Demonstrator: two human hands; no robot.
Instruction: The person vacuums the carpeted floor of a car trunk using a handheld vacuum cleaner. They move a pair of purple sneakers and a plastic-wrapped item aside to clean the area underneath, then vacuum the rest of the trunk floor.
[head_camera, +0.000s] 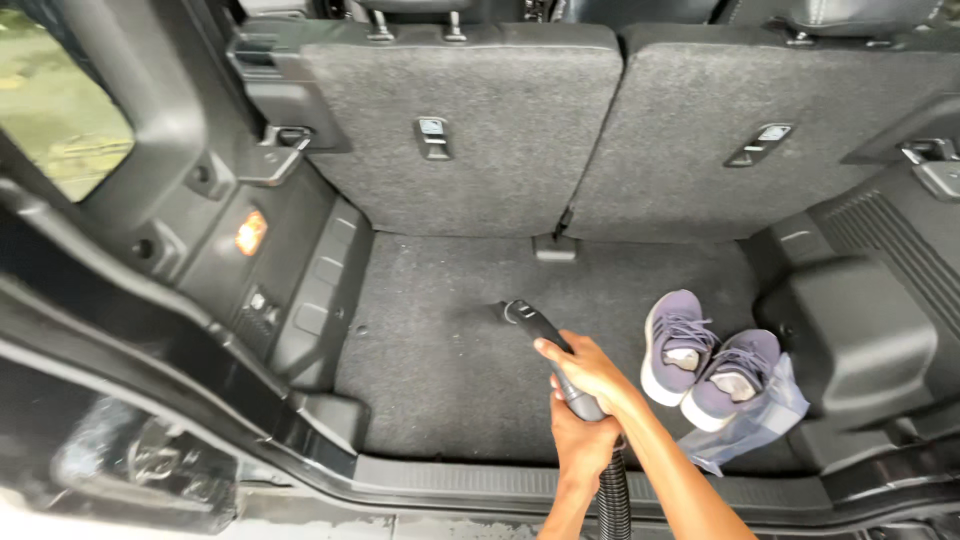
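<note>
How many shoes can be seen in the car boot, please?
2. One purple shoe lies on the grey carpet, right of the vacuum nozzle. The other purple shoe lies beside it on a clear plastic bag. None seems hidden.

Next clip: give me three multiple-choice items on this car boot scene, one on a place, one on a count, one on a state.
1. Where do the shoes lie relative to the vacuum nozzle?
A. right
B. left
C. on the seat back

2. How many shoes?
A. one
B. two
C. four

3. How is the nozzle held?
A. lying loose
B. left hand only
C. both hands

Key: 1 A, they sit on the carpet by the right wall. 2 B, a purple-grey pair. 3 C, the right hand and left hand both wrap it.
</note>
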